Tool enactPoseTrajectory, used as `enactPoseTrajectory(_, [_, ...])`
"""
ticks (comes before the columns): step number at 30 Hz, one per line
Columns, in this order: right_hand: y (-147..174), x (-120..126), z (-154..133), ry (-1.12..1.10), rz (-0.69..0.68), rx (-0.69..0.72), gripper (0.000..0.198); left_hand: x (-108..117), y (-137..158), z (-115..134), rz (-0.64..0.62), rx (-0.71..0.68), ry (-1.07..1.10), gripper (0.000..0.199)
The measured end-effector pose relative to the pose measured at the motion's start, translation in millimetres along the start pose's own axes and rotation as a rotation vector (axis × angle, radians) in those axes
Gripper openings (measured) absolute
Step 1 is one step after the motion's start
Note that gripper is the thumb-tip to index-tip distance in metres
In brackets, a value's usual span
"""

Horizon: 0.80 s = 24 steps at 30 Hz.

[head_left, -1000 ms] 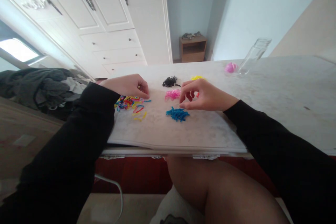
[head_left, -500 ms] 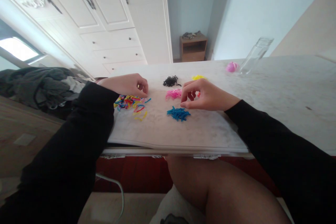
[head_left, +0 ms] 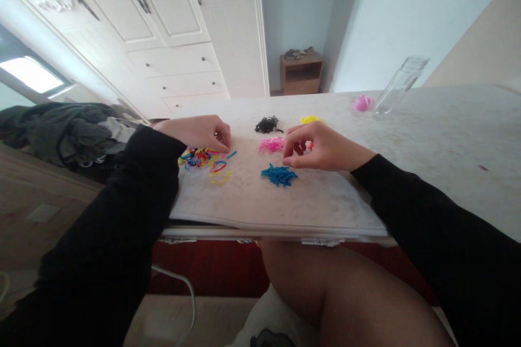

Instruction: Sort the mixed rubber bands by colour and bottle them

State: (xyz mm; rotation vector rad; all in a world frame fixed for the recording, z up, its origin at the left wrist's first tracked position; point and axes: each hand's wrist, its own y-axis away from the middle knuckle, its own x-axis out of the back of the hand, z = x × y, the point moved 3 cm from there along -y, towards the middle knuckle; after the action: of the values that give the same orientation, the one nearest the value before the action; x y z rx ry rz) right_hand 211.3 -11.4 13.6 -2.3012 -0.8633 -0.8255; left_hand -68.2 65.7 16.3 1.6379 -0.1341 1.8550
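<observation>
Many mixed bands (head_left: 199, 158) lie beside the left hand (head_left: 203, 131), blue bands (head_left: 279, 175) beside the right hand (head_left: 317, 147), both curled, grip unclear.

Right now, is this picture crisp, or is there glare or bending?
In the head view, the bright pane at far left is washed out to white; in the head view, the wardrobe leans, probably lens distortion; in the head view, the mixed-colour pile looks soft, its pieces hard to separate.

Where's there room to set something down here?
Bare tabletop lies between the glass bottle and right sleeve, and between the blue pile and near edge. It's crowded by the left hand, at the mixed pile, and by the right hand, near the pink pile and yellow pile.
</observation>
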Motion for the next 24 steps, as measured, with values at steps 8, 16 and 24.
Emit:
enactPoseTrajectory(8, [-0.7, -0.5, -0.9, -0.006, -0.010, 0.014, 0.021, 3.7, 2.7, 6.5, 0.034, -0.059, 0.064, 0.021])
enactPoseTrajectory(16, [0.0, -0.9, 0.4, 0.007, -0.019, 0.001, 0.021, 4.1, 1.8, 2.8, 0.035, -0.113, 0.089, 0.018])
enactPoseTrajectory(24, [-0.3, -1.2, 1.3, 0.007, -0.028, -0.015, 0.022, 2.9, 2.5, 2.0, 0.066, -0.085, 0.121, 0.012])
